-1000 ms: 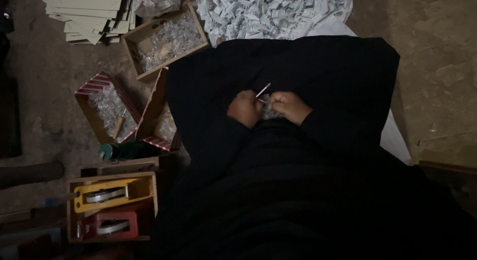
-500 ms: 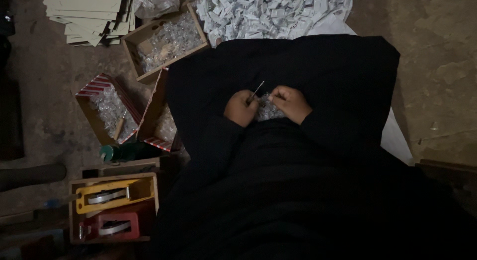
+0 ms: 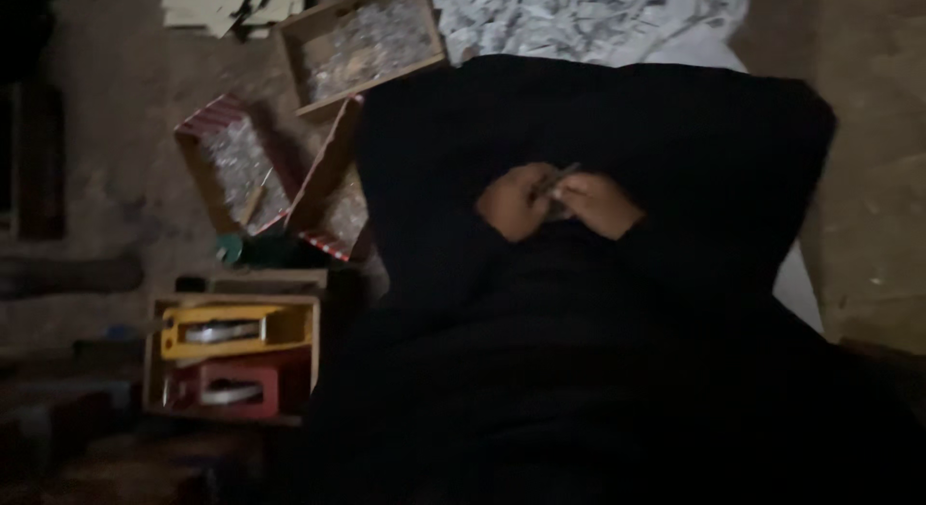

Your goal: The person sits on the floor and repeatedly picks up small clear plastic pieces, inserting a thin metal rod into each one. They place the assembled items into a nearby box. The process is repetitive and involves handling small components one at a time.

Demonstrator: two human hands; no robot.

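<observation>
On a dim concrete floor [image 3: 116, 177], over a black-clothed lap, left hand [image 3: 516, 201] and right hand [image 3: 598, 204] meet, fingertips pinching a small thin metal piece [image 3: 558, 180]; cardboard trays [image 3: 362, 42] lie at ten o'clock.

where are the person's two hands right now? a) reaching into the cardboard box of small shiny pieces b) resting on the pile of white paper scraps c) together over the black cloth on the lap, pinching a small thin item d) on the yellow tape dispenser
c: the left hand and right hand meet over the black cloth, fingers closed on a small thin item, away from the boxes.
</observation>
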